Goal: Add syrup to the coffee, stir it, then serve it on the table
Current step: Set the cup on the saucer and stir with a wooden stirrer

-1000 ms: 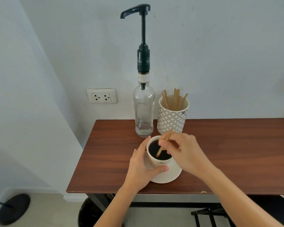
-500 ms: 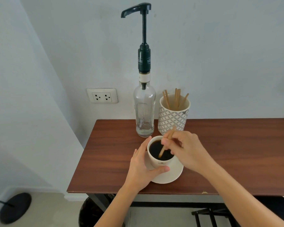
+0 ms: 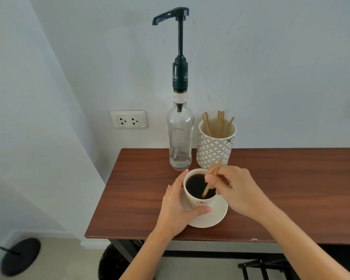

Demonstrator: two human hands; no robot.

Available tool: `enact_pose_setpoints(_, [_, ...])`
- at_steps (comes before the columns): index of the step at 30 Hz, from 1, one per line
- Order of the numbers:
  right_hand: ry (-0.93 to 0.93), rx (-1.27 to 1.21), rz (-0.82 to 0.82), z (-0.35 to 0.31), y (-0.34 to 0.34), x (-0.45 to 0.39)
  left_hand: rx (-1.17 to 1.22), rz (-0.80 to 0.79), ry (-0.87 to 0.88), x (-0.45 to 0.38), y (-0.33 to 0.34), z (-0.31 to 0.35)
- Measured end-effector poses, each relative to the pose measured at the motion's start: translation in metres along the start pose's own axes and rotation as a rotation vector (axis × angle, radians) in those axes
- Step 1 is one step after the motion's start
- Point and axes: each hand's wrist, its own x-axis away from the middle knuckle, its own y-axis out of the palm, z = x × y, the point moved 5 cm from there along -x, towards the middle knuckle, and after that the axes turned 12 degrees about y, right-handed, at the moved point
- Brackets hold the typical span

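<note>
A white cup (image 3: 198,201) full of black coffee stands on a white saucer (image 3: 214,216) near the front left of the brown wooden table (image 3: 291,178). My left hand (image 3: 177,207) wraps around the cup's left side, thumb across its front. Pinched in my right hand (image 3: 235,188) is a wooden stir stick (image 3: 207,186), whose lower end dips into the coffee. Behind the cup stands a clear glass syrup bottle (image 3: 180,138) with a tall dark pump, almost empty.
A patterned white holder (image 3: 215,147) with several wooden stir sticks stands right of the bottle by the wall. A wall socket (image 3: 128,119) sits left of the bottle. The table's left edge is close to the cup. Dark stools and a round black base lie on the floor below.
The stick's lower end has moved inside the cup from the left side toward the right front, and my right hand has shifted slightly right. My left hand keeps its hold on the cup.
</note>
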Motion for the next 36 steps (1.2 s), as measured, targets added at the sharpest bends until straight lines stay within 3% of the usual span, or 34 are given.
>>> enact_pose_setpoints(4, [-0.039,-0.112,0.120,0.000,0.007,-0.010,-0.014,-0.004,0.005,0.000,0.001,-0.001])
enact_pose_setpoints(9, [-0.056,0.031,0.283,0.019,-0.014,-0.011,-0.017,-0.006,-0.013,0.000,0.001,-0.001])
enact_pose_setpoints(12, [-0.043,0.037,0.256,0.021,-0.018,0.001,-0.009,-0.007,-0.012,0.000,0.001,-0.002])
enact_pose_setpoints(15, [0.041,-0.108,0.139,0.017,-0.002,0.004,-0.006,-0.006,-0.004,0.000,0.001,-0.004])
enact_pose_setpoints(18, [0.036,-0.155,0.219,0.014,0.006,-0.002,-0.013,-0.006,0.001,0.000,0.002,-0.005])
enact_pose_setpoints(22, [0.048,-0.035,0.335,0.023,-0.007,-0.008,-0.016,-0.011,-0.012,0.000,0.002,-0.005])
enact_pose_setpoints(27, [0.115,-0.104,0.217,0.024,0.002,-0.003,-0.006,-0.005,-0.002,0.000,0.002,-0.006])
enact_pose_setpoints(32, [0.119,-0.076,0.329,0.027,-0.003,-0.011,-0.010,-0.006,-0.002,-0.001,0.001,-0.003])
enact_pose_setpoints(36, [0.152,-0.066,0.244,0.031,-0.009,-0.009,-0.013,-0.008,-0.010,-0.001,0.001,-0.003])
